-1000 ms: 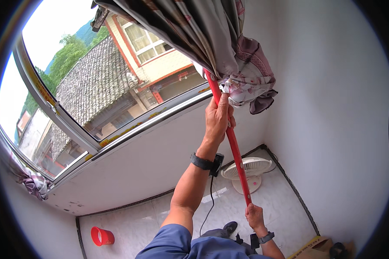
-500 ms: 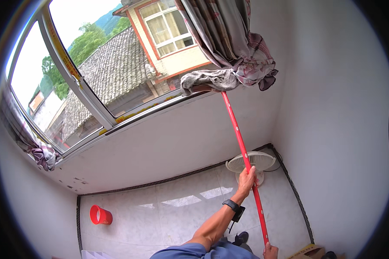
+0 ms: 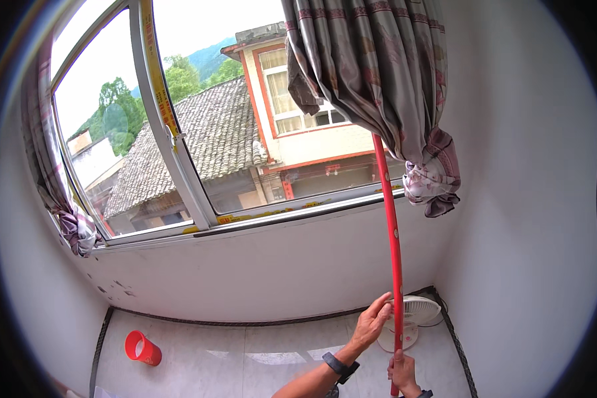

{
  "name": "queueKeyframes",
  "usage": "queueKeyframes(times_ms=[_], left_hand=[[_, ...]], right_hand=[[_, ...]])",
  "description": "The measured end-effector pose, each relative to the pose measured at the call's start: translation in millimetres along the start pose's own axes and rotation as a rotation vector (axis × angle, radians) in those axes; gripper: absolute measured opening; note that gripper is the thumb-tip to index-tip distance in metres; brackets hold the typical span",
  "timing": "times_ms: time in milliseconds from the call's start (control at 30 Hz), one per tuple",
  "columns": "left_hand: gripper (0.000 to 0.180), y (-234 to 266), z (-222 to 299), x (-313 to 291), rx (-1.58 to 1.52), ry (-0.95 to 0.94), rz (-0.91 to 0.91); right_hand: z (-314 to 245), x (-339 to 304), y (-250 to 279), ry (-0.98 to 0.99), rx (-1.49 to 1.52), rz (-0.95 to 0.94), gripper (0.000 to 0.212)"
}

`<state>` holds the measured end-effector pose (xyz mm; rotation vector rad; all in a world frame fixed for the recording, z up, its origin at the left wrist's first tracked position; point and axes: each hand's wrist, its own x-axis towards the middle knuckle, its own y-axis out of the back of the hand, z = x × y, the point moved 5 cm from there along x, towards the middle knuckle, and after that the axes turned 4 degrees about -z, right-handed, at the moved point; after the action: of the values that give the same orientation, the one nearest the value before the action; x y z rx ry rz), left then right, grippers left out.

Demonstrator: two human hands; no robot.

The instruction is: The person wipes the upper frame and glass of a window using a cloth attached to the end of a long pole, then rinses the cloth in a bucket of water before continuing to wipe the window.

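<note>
A long red pole (image 3: 393,232) stands nearly upright before the window. Its top passes behind the gathered grey patterned curtain (image 3: 385,73), which hides the upper end. A grey cloth edge (image 3: 302,89) shows at the curtain's left side; whether it belongs to the pole's head or the curtain I cannot tell. My right hand (image 3: 403,373) is wrapped round the lower part of the pole. Higher up, my left hand (image 3: 373,322) has its fingers stretched out right beside the pole, not wrapped round it.
A white fan (image 3: 418,310) stands on the floor behind the pole. A red bucket (image 3: 144,349) sits on the floor at the left. The sliding window (image 3: 209,219) spans the wall ahead, with another tied curtain (image 3: 73,222) at its left end.
The pole has risen and become more upright, its cloth-covered head going up behind the curtain. My left hand has let go of the pole. The view has tilted upward.
</note>
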<state>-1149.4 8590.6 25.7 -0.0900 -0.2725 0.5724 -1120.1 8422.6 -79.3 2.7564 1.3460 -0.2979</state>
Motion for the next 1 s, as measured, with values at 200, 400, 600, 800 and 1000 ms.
queueKeyframes(times_ms=[200,400,600,800,1000], left_hand=[[0.048,67.0,-52.7,-68.1,0.273,0.119,0.044],[0.039,136.2,31.9,-50.8,0.002,0.017,0.232],[0.037,152.5,-10.9,-125.2,-0.269,0.222,0.431],[0.043,165.1,35.3,-115.7,-0.237,0.103,0.557],[0.046,168.9,158.3,-61.7,-0.131,-0.173,0.518]], right_hand=[[-151.7,104.4,-102.4,0.260,0.151,-0.254,0.067],[-223.8,136.6,-185.6,0.360,0.049,-0.512,0.065],[-281.0,145.7,-236.4,0.671,0.401,-0.402,0.051],[-324.0,152.9,-286.5,0.659,0.495,-0.684,0.049],[-463.1,155.0,-336.1,0.732,0.375,-1.019,0.049]])
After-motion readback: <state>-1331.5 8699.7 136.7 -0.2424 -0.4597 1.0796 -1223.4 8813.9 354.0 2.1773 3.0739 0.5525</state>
